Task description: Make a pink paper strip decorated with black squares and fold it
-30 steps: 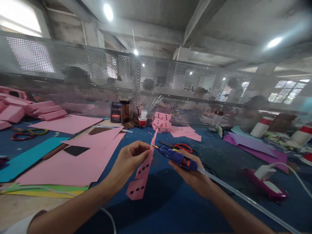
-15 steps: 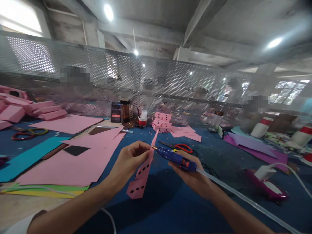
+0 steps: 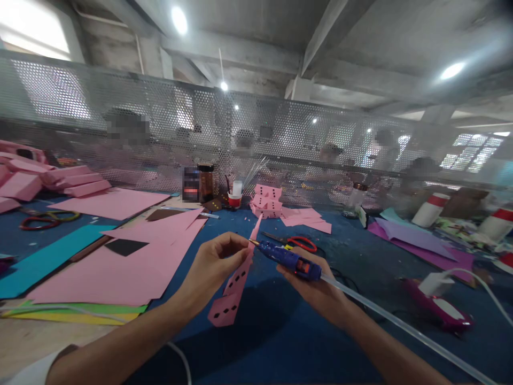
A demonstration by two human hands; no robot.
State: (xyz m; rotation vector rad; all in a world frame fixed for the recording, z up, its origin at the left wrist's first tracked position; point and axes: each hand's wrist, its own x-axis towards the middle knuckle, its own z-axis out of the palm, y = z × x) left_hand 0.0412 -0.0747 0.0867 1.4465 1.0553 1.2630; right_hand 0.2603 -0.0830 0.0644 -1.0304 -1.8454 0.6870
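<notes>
My left hand (image 3: 218, 262) pinches a folded strip of pink paper (image 3: 230, 305) marked with black diamond shapes; the strip's lower end hangs below the fingers and its narrow upper end points away from me. In my right hand (image 3: 308, 283) is a blue hot glue gun (image 3: 286, 259), with a long clear glue stick (image 3: 401, 321) trailing from its back. The brass nozzle is at the paper beside my left fingertips; whether it touches cannot be made out. Beyond the hands, red-handled scissors (image 3: 302, 244) lie on the blue table.
Pink paper sheets (image 3: 132, 272) and a teal strip (image 3: 52, 262) cover the left side. Folded pink pieces (image 3: 267, 202) stand at the back, near a red and white cup (image 3: 234, 200). Purple sheets (image 3: 420, 246) and a magenta device (image 3: 441, 310) lie right. A perforated metal screen (image 3: 224, 139) rises behind.
Both hands stay nearly in place, still holding the paper strip and the glue gun. The back of the glue gun has shifted very slightly to the left.
</notes>
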